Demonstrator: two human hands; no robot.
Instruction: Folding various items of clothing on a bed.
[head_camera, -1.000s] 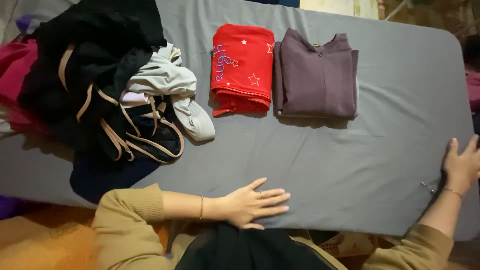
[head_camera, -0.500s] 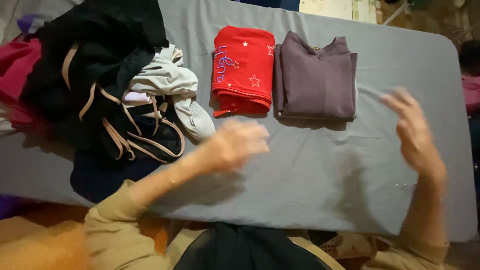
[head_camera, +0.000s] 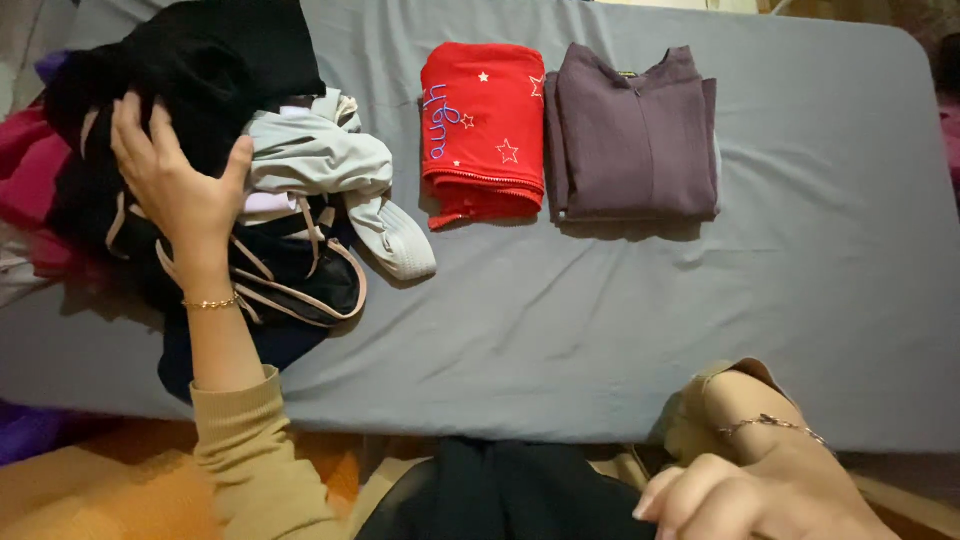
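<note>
**Left hand moves onto the laundry heap**

Now the left hand (head_camera: 185, 190), flat on the grey bench (head_camera: 620, 320) a second ago, grips the black garment (head_camera: 215, 55) atop the unfolded pile, far left. The right hand (head_camera: 760, 500) has withdrawn, loosely curled, holding nothing.

A person in a mustard-tan knit top with ribbed cuffs, the sleeves pushed up the forearms. A thin gold bead bracelet (head_camera: 211, 302) circles the left wrist; a finer chain bracelet (head_camera: 772, 424) sits on the right. Dark clothing covers the lap below.
</note>
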